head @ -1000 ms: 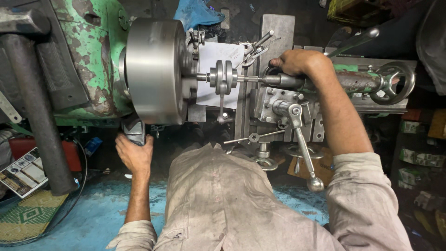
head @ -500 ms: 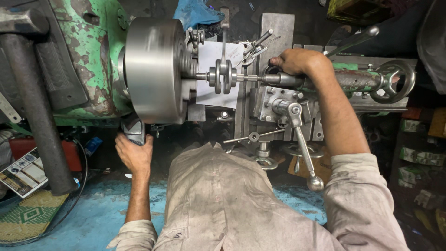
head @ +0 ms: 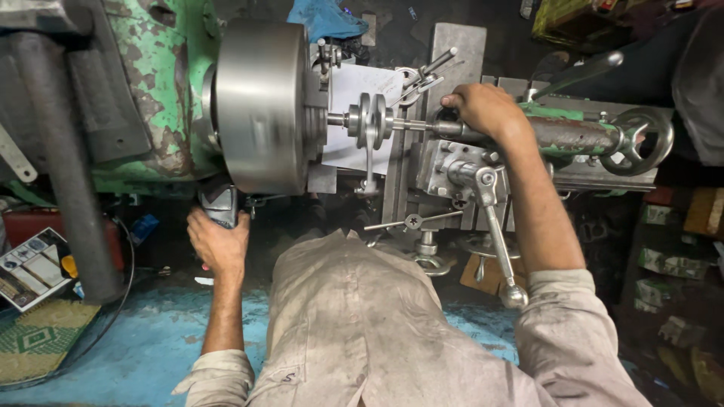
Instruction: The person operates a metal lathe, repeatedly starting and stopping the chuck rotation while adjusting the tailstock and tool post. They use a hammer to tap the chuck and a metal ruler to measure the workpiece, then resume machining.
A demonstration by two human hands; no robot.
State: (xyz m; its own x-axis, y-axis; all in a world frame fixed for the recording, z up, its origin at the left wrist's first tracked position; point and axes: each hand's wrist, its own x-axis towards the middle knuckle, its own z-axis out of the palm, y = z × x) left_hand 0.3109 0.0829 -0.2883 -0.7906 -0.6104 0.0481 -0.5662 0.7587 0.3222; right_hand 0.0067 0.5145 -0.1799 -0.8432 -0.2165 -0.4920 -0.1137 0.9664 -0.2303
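A: Where is each hand sitting at this moment?

B: The left hand point(head: 219, 243) is gripping a dark control lever point(head: 220, 205) below the large steel chuck point(head: 260, 105). The right hand point(head: 486, 109) is lying curled over the shaft point(head: 452, 130) at the tailstock point(head: 577, 134) end; whether it is clamping firmly cannot be told.

A: And the workpiece?

B: A small flanged metal part point(head: 368, 119) is sitting just off the chuck face, between the chuck and the right hand, in front of a white sheet point(head: 362, 87).

A: Is the chuck turning?

B: Its face is looking smeared, so it is probably rotating.

A: What hazards are arising?

B: The right hand is resting near the turning part, so a slip toward the chuck could be catching fingers. The loose shirt sleeve point(head: 573, 332) is hanging close to the long crank handle point(head: 498, 241) and could be snagging. An abrupt pull on the lever could be jolting the part loose.
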